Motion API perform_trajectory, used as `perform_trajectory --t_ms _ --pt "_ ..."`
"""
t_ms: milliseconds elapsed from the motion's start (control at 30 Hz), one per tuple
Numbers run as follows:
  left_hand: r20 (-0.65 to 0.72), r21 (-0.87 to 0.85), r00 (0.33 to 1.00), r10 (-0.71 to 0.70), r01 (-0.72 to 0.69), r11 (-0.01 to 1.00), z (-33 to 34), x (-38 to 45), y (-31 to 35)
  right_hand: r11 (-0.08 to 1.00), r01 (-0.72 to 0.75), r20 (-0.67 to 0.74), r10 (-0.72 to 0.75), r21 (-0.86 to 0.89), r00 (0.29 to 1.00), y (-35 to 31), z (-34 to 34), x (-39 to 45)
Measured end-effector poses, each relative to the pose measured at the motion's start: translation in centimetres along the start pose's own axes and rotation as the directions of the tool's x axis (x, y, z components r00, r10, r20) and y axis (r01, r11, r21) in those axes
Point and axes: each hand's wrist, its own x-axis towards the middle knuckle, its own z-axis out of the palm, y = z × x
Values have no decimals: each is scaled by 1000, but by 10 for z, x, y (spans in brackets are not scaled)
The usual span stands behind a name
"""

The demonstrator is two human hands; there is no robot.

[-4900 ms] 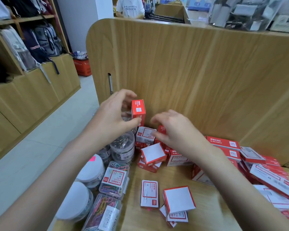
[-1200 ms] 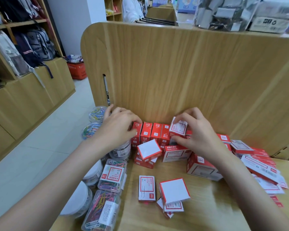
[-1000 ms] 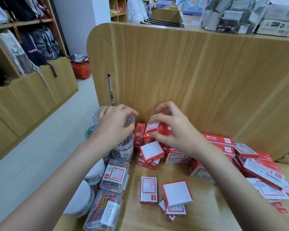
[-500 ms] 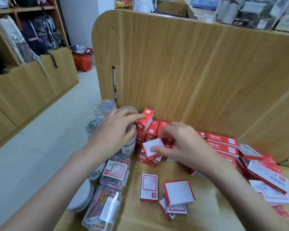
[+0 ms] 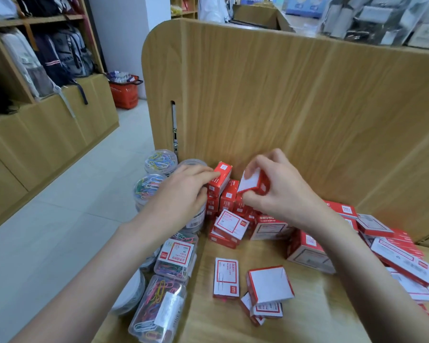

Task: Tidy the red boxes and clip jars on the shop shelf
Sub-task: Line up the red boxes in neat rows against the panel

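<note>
Wooden back panel: fills the upper centre and right of the frame; we build the row against its foot.

Shelf: lower centre and right, light wood.

Loose red boxes: heaped at the right edge, partly cut off; more lie flat at lower centre.

Clip jars: left of centre, round ones stacked at the shelf's edge, rectangular tubs in front. Our left arm covers several; their count is unclear.

Right hand: centre, fingers closed around a small red box, white face showing, held above the standing row.

Left hand: fingertips pressed against the tilted end box, bracing rather than gripping it.

Risk, as we judge: the tilted end box leans off the row; lowering the held box could topple the row. The jars stand close to the drop, so a nudge from our left wrist could send one off. Labels are too blurred to read.
</note>
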Motion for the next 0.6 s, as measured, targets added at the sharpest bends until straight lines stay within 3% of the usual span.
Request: perform_trajectory --t_ms 133,200,300,433,600 --pt "-10 -15 1000 1 -1 1000 1 -1 0 999 13 74 -11 -36 997 0 14 11" --pt "-27 -28 1000 -3 3 1000 3 -1 0 999 26 25 -25 -36 999 -2 22 11" --pt "-13 -54 999 -36 36 998 5 -3 2 984 62 -14 -65 -166 998 -1 28 7" --pt "45 -33 999 0 2 999 5 -8 1 985 68 -63 -78 -161 995 9 11 -7" --pt "102 68 992 70 -77 995 11 -11 -1 908 319 170 -281 -273 945 21 21 -32"
